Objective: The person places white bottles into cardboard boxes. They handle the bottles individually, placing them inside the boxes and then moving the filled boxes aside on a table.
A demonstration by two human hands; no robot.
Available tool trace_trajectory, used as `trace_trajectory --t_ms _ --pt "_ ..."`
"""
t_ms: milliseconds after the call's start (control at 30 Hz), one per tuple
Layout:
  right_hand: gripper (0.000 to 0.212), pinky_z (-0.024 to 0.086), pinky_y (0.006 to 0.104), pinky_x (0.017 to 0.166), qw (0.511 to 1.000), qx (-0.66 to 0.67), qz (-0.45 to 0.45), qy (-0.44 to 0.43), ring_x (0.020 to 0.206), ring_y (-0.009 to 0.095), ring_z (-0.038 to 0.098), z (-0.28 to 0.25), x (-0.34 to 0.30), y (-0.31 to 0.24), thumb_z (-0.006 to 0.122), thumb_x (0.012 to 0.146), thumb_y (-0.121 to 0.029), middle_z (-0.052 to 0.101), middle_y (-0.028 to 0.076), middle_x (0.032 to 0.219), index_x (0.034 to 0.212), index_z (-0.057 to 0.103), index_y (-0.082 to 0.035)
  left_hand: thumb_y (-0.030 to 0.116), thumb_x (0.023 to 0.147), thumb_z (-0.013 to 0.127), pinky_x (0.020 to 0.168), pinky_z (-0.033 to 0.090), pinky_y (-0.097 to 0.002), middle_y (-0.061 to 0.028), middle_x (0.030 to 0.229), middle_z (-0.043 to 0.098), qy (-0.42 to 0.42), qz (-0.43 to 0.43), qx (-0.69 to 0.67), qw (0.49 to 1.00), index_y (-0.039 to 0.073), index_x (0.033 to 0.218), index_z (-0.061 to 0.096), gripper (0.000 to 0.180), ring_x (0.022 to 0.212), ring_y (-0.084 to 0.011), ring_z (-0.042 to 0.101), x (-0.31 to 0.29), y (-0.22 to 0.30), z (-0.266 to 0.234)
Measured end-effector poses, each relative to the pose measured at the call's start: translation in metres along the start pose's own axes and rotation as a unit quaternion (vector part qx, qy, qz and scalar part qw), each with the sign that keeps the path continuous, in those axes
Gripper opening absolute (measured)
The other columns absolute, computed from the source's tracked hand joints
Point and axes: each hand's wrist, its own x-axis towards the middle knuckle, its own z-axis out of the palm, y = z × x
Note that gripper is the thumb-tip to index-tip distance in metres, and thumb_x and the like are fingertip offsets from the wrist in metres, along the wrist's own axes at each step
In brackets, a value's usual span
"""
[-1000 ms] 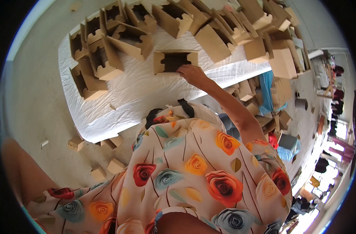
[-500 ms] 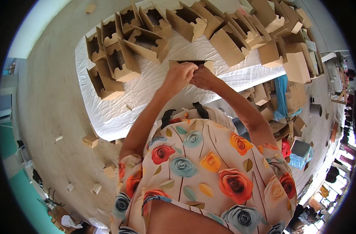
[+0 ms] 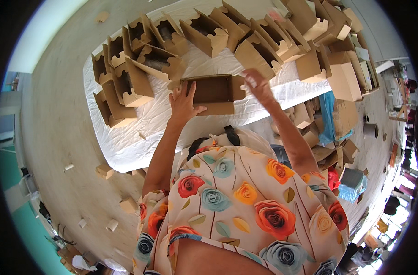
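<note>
An open cardboard box (image 3: 212, 109) lies on the white-covered table in front of me, its dark inside facing up. My left hand (image 3: 183, 101) holds its left end, with the fingers spread over that end and the thumb against the near wall. A brown flap (image 3: 238, 88) sticks out at the box's right end. Just to the right of this flap is my right hand (image 3: 260, 87), raised and blurred. Its fingers are smeared by motion, so whether they hold anything is unclear.
Several open cardboard boxes (image 3: 140, 87) stand along the table's left and far sides, some with dark things inside. More cartons (image 3: 344, 78) crowd the right end. White wrinkled cloth (image 3: 131, 144) covers the table. Blue plastic (image 3: 327, 117) and cardboard lie to my right, with scraps on the floor.
The box has tipped so its open inside now faces up. My hands, together before, have parted: the left went to the box's left end, the right moved away rightward.
</note>
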Motion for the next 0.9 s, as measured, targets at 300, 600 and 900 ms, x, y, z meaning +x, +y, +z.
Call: trace_trajectory --t_ms 300,600,900 --pt "0.043 0.047 0.0325 0.076 0.909 0.095 0.37 -0.164 0.09 0.019 0.059 -0.045 0.11 0.165 0.066 0.077 -0.022 0.062 0.009 0.099 0.113 0.054 -0.002 0.052 0.045 0.078 0.087 0.031 -0.0519 -0.0087 0.142 0.03 0.018 -0.089 -0.038 0.995 0.019 0.141 0.024 0.115 0.112 -0.0401 0.035 -0.003 -0.001 0.033" --pt "0.068 0.032 0.0368 0.1 0.893 -0.167 0.275 -0.316 0.126 0.033 0.035 -0.032 0.14 0.295 0.057 0.08 -0.04 0.038 0.02 0.136 0.131 0.038 0.0 0.048 0.041 0.079 0.089 0.032 -0.0507 -0.0055 0.142 0.03 -0.043 -0.154 -0.059 0.985 0.018 0.141 0.022 0.119 0.112 -0.039 0.035 0.005 0.01 0.022" --pt "0.057 0.025 0.0365 0.106 0.911 -0.298 0.185 -0.216 0.132 0.029 0.026 0.002 0.119 0.198 0.044 0.09 -0.033 0.027 0.018 0.142 0.137 0.029 -0.005 0.046 0.041 0.08 0.089 0.034 -0.0515 -0.0065 0.142 0.029 -0.038 -0.162 -0.05 0.985 0.018 0.141 0.022 0.119 0.114 -0.038 0.035 -0.003 0.01 0.026"
